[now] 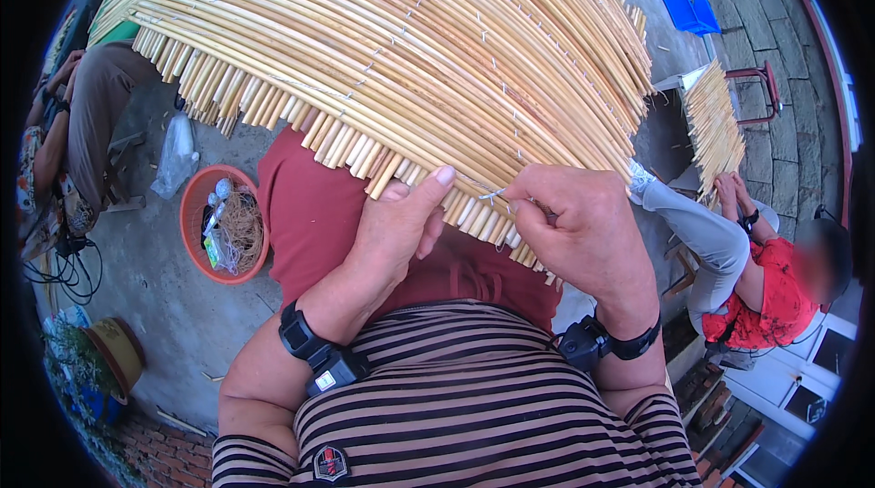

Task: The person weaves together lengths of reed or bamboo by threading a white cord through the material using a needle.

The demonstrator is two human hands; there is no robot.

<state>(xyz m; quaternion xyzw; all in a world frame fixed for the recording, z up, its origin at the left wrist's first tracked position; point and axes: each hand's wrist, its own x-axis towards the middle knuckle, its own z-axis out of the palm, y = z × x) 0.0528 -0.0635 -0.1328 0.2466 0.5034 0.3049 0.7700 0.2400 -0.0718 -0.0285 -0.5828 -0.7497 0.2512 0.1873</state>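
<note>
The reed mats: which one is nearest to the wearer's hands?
The large mat at top centre: left hand and right hand are at its near edge. The smaller mat is by the co-worker in red.

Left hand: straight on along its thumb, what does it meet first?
The stalk mat: the left hand is at its near edge, thumb pointing across it. Depth is unclear; it may just skim the top.

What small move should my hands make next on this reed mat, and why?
Probably draw the thin tie snug with your right hand. That hand is closed in a pinch right beside the tie at the near edge of the reed mat, while your left hand holds that edge, thumb on top. Whether the tie is actually gripped is hard to tell.
</note>
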